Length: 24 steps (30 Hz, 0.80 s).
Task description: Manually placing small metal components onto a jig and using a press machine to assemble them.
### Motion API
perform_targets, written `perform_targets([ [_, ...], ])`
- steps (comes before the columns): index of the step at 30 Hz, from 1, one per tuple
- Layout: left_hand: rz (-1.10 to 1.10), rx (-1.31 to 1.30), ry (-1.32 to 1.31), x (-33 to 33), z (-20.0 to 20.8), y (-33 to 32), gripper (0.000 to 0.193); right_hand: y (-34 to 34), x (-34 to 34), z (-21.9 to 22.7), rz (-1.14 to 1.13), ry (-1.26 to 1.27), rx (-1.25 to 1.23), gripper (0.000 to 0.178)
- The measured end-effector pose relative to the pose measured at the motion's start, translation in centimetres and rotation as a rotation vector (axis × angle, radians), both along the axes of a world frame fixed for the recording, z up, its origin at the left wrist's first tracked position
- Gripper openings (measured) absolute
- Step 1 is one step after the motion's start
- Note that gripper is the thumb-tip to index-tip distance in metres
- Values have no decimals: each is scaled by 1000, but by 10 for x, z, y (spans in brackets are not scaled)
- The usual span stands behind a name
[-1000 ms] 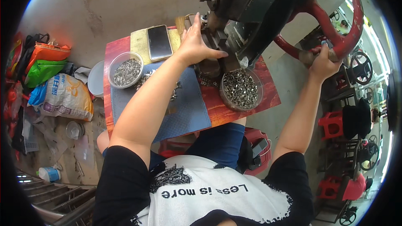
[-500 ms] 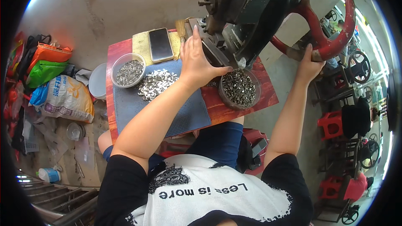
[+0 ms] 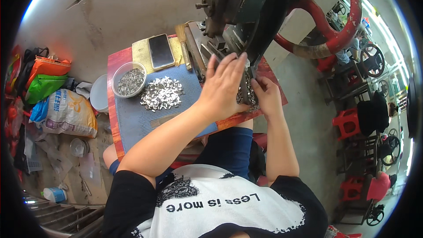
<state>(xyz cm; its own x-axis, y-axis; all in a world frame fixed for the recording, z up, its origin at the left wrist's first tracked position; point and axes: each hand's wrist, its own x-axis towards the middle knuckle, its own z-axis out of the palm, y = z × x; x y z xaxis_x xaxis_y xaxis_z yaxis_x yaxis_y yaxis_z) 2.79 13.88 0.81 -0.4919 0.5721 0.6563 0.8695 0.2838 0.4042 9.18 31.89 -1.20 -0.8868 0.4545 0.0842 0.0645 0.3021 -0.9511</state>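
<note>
My left hand has its fingers stretched out beside the round clear bowl of small dark and shiny metal pieces, below the press head. Its thumb reaches along the bowl's near side. On the bowl's right side, my right hand has its fingers bent at the rim, apparently gripping it. Both hands hide much of the bowl. Just beyond the fingers stands the dark hand press with its red handwheel; neither hand touches the wheel. A pile of white, shiny small pieces lies on the blue mat.
Left on the red-patterned table are another clear bowl of metal pieces and a phone on a yellow mat. A brush lies against the press base. Bags and a sack stand at left, red stools at right.
My right hand has let go of the handwheel and come down to the bowl's right side. My left hand has moved right and nearer, from the press base to the bowl.
</note>
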Motion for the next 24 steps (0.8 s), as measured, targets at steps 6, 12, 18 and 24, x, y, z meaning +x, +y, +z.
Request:
perform_targets([
  [6, 386, -209, -171, 3, 5, -53, 116, -1, -5, -10, -162, 167, 687, 31],
  [12, 357, -705, -326, -24, -21, -86, 92, 10, -17, 1, 127, -27, -425, 29],
  [18, 382, -346, -148, -22, -39, -119, 69, -39, -13, 18, 435, -91, -333, 21],
  [24, 461, 50, -261, -2, -31, -184, 29, -156, -13, -16, 773, 61, 304, 33],
])
